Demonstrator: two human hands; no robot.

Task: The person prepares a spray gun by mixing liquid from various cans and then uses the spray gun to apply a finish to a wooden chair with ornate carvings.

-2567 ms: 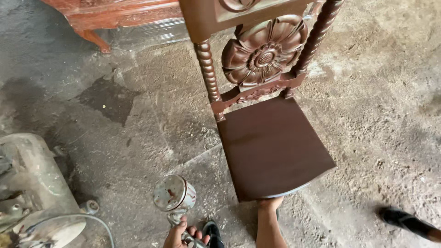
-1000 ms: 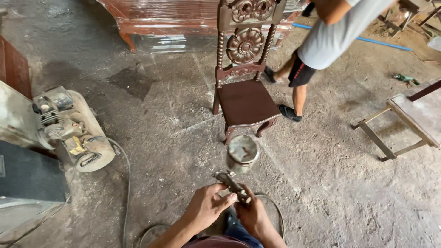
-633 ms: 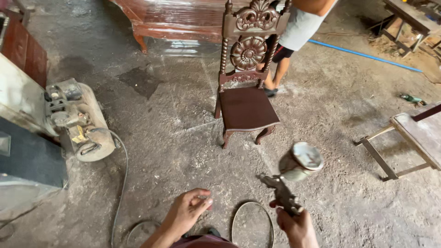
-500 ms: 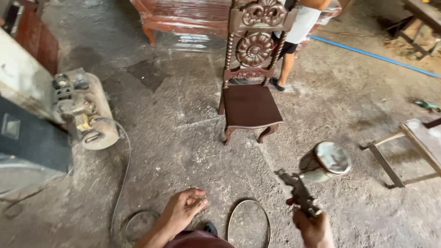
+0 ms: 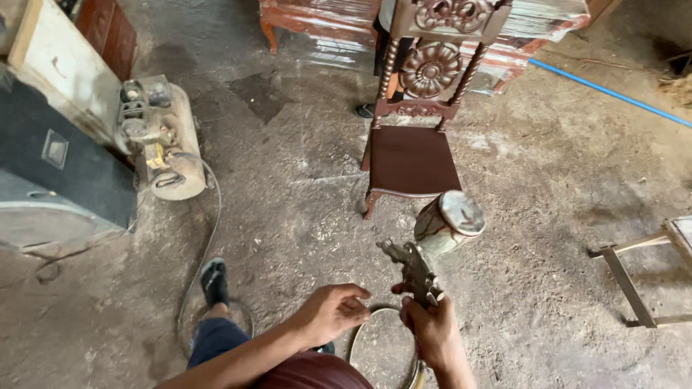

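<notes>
the right hand [image 5: 431, 333] is gripping the handle of a spray gun [image 5: 417, 269], fingers wrapped tight, its metal cup [image 5: 450, 220] tilting up just in front of a carved dark chair [image 5: 414, 155]. the left hand [image 5: 330, 312] is hovering beside it, fingers loosely curled, seemingly holding nothing. a compressor [image 5: 162, 142] is sitting well off left.
</notes>
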